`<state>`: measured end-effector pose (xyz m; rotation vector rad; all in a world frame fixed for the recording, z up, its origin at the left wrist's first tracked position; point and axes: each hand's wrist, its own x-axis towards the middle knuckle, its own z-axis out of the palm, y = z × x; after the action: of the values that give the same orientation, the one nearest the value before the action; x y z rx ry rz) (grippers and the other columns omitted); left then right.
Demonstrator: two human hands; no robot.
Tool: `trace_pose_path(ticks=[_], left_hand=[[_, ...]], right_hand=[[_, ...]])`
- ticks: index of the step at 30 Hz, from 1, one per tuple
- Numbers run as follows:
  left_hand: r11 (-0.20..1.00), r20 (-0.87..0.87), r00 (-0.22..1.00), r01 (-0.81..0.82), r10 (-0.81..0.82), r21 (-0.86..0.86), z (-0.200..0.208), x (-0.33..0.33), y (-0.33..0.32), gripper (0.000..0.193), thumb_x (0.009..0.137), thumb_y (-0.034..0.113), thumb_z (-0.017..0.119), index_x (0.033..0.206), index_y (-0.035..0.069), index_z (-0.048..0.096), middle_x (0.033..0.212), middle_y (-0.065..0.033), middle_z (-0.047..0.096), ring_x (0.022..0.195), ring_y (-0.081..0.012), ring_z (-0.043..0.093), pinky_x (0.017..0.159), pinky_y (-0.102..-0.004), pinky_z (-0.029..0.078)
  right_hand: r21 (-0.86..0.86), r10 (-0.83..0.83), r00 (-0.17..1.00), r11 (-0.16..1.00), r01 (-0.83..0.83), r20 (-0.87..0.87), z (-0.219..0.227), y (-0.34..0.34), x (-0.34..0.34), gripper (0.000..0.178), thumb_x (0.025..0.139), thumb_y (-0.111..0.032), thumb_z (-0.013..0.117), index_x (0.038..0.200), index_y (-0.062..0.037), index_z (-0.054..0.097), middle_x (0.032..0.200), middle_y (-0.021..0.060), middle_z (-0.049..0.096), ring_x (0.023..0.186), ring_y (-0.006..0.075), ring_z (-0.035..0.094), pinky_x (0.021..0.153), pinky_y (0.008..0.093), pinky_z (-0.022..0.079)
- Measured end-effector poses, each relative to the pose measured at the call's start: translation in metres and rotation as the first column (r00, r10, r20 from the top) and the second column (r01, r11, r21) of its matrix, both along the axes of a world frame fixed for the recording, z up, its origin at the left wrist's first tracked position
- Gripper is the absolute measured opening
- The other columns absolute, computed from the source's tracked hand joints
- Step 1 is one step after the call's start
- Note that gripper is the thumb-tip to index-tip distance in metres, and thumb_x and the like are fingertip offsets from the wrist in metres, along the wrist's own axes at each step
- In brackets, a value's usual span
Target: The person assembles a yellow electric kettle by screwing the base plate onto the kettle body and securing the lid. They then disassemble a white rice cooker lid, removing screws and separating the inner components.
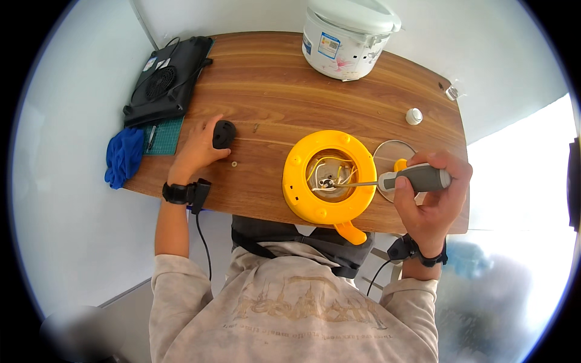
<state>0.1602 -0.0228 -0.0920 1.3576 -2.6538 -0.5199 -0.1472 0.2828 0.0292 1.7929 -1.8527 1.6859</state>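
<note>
A yellow kettle-like appliance point(295, 195) lies bottom up near the table's front edge, its handle pointing toward me. Thin yellow and white wires point(322, 164) show inside its round opening. My right hand point(437, 209) is closed around the grey-and-white handle of a screwdriver point(363, 184); the shaft runs left into the opening, with its tip by a small fitting among the wires. Off to the left, my left hand point(196, 148) rests on the table with thumb and fingers around a black rounded plastic part point(224, 134). A small pale ring point(234, 164) lies near that thumb.
A white rice cooker point(327, 51) stands at the back. Far left are a black flat appliance point(163, 81) with a fan grille, a green mat point(166, 138), a pen point(151, 138) and blue cloth point(124, 157). A white cap point(414, 116) sits at right, near a thin loop point(393, 141).
</note>
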Motion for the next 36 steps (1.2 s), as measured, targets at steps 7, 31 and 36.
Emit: trace_pose_path(ticks=[7, 31, 36], left_hand=[[0.968, -0.330, 0.933, 0.199, -0.140, 0.153, 0.060, -0.028, 0.034, 0.100, 0.070, 0.042, 0.090, 0.152, 0.014, 0.041, 0.141, -0.0215, 0.050, 0.136, -0.0394, 0.044, 0.110, -0.0445, 0.041], [0.729, -0.162, 0.712, 0.660, -0.684, -0.178, 0.087, -0.128, 0.143, 0.076, 0.076, 0.052, 0.082, 0.138, 0.018, 0.056, 0.138, -0.0177, 0.046, 0.134, -0.0389, 0.041, 0.112, -0.0502, 0.039], [0.717, -0.150, 0.703, 0.666, -0.695, -0.204, 0.083, -0.129, 0.145, 0.070, 0.078, 0.050, 0.081, 0.136, 0.020, 0.058, 0.141, -0.0180, 0.045, 0.134, -0.0395, 0.041, 0.112, -0.0504, 0.040]], right_hand=[[-0.055, -0.031, 0.999, 0.998, 0.032, 0.008, -0.004, 0.007, -0.006, 0.051, 0.076, 0.002, 0.079, 0.114, -0.0061, 0.047, 0.096, 0.0090, 0.065, 0.071, 0.0110, 0.061, 0.065, 0.0228, 0.052], [-0.183, -0.138, 0.974, 0.968, 0.171, 0.180, 0.000, 0.049, -0.026, 0.053, 0.081, 0.003, 0.073, 0.123, -0.0055, 0.042, 0.100, 0.0130, 0.063, 0.089, 0.0165, 0.062, 0.080, 0.0282, 0.052], [-0.173, -0.139, 0.976, 0.970, 0.168, 0.170, -0.001, 0.047, -0.025, 0.052, 0.080, 0.004, 0.073, 0.121, -0.0052, 0.043, 0.099, 0.0127, 0.065, 0.088, 0.0164, 0.063, 0.080, 0.0286, 0.053]])
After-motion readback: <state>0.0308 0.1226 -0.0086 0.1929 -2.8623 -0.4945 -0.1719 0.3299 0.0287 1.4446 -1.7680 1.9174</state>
